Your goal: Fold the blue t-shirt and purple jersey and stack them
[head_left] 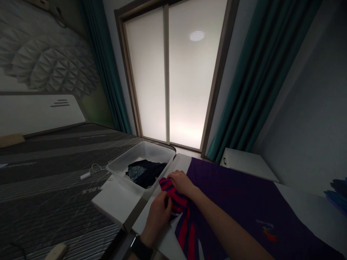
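Observation:
A purple shirt (pixel 244 202) with red and blue stripes lies spread over a white table (pixel 311 213). My right hand (pixel 182 182) is closed on a bunched striped part of the shirt near the table's left edge. My left hand (pixel 157 216), with a dark watch on its wrist, pinches the same striped fold from below. Just left of both hands stands a clear plastic bin (pixel 120 169) that holds dark folded clothing (pixel 145 172).
The bin rests on a white board (pixel 114 204) on a dark striped mattress (pixel 54 173). A white charger cable (pixel 90 171) lies beside it. Behind are a frosted sliding window (pixel 173 79), teal curtains (pixel 252 90) and a small white cabinet (pixel 246 164).

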`<state>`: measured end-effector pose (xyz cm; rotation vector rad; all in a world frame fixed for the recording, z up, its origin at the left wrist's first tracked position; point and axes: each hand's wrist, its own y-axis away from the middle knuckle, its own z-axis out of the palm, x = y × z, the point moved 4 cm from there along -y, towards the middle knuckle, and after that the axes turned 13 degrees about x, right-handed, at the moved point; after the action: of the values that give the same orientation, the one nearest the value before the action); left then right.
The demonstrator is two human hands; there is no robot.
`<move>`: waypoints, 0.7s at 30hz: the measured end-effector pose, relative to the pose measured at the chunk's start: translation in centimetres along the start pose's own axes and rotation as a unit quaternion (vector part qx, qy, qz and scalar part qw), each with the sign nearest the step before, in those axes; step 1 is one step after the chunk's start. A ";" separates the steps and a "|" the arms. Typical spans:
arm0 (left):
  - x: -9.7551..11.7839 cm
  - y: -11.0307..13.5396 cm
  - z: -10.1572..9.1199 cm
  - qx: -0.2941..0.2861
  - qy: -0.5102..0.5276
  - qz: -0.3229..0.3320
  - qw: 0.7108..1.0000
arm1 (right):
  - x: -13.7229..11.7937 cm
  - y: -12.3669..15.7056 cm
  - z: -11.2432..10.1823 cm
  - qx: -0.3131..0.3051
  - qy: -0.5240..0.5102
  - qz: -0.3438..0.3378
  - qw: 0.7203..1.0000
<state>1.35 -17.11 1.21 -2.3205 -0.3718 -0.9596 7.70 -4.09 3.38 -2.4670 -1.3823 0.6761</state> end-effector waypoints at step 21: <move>-1.0 -0.4 -0.6 0.086 0.073 -0.024 0.993 | -0.3 2.1 -1.8 0.088 -0.136 0.012 0.987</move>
<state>0.10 -17.24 1.00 -2.0811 -0.4346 -1.0690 10.05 -5.41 4.18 -2.3227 -1.3169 1.1252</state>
